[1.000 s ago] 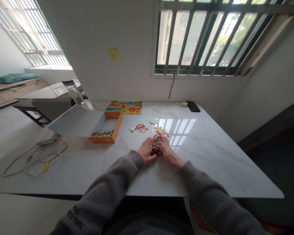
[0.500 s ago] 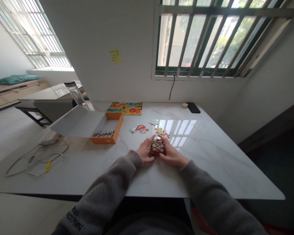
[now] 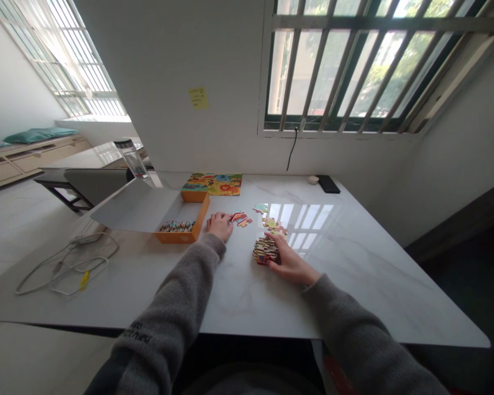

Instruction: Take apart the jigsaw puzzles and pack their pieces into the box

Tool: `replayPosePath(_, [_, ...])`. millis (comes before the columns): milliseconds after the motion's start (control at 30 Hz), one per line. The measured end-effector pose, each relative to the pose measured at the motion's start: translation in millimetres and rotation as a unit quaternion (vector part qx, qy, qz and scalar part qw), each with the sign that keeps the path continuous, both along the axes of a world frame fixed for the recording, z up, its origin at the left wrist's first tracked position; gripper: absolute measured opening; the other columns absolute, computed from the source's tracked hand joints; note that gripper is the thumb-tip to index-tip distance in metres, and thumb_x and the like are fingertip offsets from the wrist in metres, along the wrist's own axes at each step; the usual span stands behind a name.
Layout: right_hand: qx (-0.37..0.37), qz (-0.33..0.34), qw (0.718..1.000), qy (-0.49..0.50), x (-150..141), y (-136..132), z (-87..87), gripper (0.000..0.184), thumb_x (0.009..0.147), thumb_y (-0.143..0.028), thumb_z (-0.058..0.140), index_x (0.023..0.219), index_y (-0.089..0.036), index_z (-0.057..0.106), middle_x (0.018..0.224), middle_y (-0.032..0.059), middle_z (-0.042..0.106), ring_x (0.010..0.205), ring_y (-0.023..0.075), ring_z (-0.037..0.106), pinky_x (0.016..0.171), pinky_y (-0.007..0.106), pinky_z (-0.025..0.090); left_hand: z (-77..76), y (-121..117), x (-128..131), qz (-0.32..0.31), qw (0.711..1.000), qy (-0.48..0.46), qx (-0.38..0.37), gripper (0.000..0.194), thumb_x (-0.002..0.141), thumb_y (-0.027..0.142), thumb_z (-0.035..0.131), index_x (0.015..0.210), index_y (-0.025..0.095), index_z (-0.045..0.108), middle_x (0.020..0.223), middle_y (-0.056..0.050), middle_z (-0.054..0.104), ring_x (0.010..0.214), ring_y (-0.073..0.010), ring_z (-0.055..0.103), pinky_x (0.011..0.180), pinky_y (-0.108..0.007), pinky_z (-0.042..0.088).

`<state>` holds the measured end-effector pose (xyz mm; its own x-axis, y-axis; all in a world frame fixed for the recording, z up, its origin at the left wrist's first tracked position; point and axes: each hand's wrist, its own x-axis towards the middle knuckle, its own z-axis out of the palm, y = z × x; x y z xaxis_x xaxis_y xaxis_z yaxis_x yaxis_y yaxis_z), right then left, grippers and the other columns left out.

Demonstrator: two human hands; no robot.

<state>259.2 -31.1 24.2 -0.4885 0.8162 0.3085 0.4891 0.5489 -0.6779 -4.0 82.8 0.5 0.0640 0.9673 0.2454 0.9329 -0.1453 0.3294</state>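
Resting our right hand [image 3: 291, 262] against the ridged jigsaw-piece stack [image 3: 264, 250] on the glossy, marbled table [image 3: 366, 285], we partly hide knobbed, joined pieces [image 3: 242, 219] behind our left hand [image 3: 220, 226]; whether either's fingers grip, we cannot tell.

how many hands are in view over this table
2: the left hand, between the orange box and the reddish puzzle pieces; and the right hand, against the right side of the piece stack. No others show.
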Motion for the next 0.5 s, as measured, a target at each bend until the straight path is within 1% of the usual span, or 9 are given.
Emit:
replayPosePath(67, [-0.006, 0.0, 1.0, -0.003, 0, -1, 0.0, 0.078, 0.075, -0.012, 0.059, 0.147, -0.018, 0.029, 0.136, 0.0148, 0.044, 0.134, 0.0289, 0.041, 0.117, 0.049, 0.032, 3.9, 2, 1, 0.001, 1.0, -0.016, -0.024, 0.043, 0.084, 0.031, 0.059, 0.127, 0.03, 0.059, 0.113, -0.009, 0.059, 0.114, -0.0311, 0.049, 0.099, -0.046, 0.04])
replayPosePath(133, [-0.008, 0.001, 1.0, -0.007, 1, -1, -0.1, 0.078, 0.075, -0.012, 0.058, 0.147, -0.018, 0.029, 0.136, 0.0149, 0.044, 0.135, 0.0287, 0.04, 0.117, 0.048, 0.031, 5.7, 3, -1, -0.005, 0.998, -0.038, -0.042, 0.052, 0.079, 0.028, 0.065, 0.13, 0.029, 0.056, 0.109, -0.009, 0.058, 0.11, -0.0295, 0.052, 0.099, -0.045, 0.041])
replayPosePath(200, [-0.006, 0.003, 1.0, -0.008, 1, -1, -0.3, 0.078, 0.075, -0.012, 0.059, 0.148, -0.019, 0.029, 0.136, 0.0144, 0.043, 0.135, 0.0288, 0.04, 0.117, 0.048, 0.031, 4.5, 2, -5, -0.03, 0.997, -0.06, -0.05, 0.053, 0.076, 0.024, 0.066, 0.129, 0.026, 0.057, 0.111, -0.009, 0.054, 0.106, -0.0257, 0.055, 0.099, -0.041, 0.043])
replayPosePath(300, [-0.002, 0.006, 1.0, -0.006, 2, -1, -0.6, 0.079, 0.075, -0.012, 0.059, 0.148, -0.02, 0.03, 0.135, 0.0132, 0.044, 0.133, 0.0289, 0.041, 0.116, 0.049, 0.032, 0.0, -3, -10, -0.083, 0.992, -0.08, -0.052, 0.048, 0.075, 0.015, 0.061, 0.122, 0.022, 0.062, 0.115, -0.009, 0.049, 0.097, -0.0202, 0.06, 0.097, -0.035, 0.047])
replayPosePath(367, [-0.004, 0.007, 1.0, -0.007, 2, -1, -0.5, 0.078, 0.075, -0.012, 0.058, 0.148, -0.02, 0.03, 0.133, 0.013, 0.045, 0.131, 0.0288, 0.043, 0.115, 0.048, 0.034, -1.7, -6, -15, -0.112, 0.989, -0.091, -0.04, 0.052, 0.073, 0.014, 0.06, 0.125, 0.02, 0.06, 0.113, -0.009, 0.052, 0.095, -0.0202, 0.061, 0.095, -0.035, 0.048])
replayPosePath(433, [-0.006, 0.006, 1.0, -0.008, 3, -1, -0.6, 0.078, 0.075, -0.012, 0.059, 0.148, -0.02, 0.03, 0.133, 0.0134, 0.045, 0.131, 0.0289, 0.044, 0.115, 0.048, 0.034, -0.2, -9, -19, -0.14, 0.982, -0.121, -0.028, 0.053, 0.074, 0.015, 0.059, 0.127, 0.018, 0.058, 0.106, -0.008, 0.059, 0.092, -0.0206, 0.061, 0.092, -0.036, 0.049])
replayPosePath(500, [-0.004, 0.006, 1.0, -0.007, 3, -1, -1.0, 0.078, 0.076, -0.013, 0.059, 0.148, -0.02, 0.031, 0.135, 0.0134, 0.045, 0.131, 0.0293, 0.043, 0.115, 0.049, 0.034, 4.8, -12, -21, -0.161, 0.971, -0.172, -0.033, 0.041, 0.078, 0.02, 0.058, 0.119, 0.017, 0.061, 0.093, -0.005, 0.066, 0.085, -0.0201, 0.062, 0.085, -0.034, 0.051])
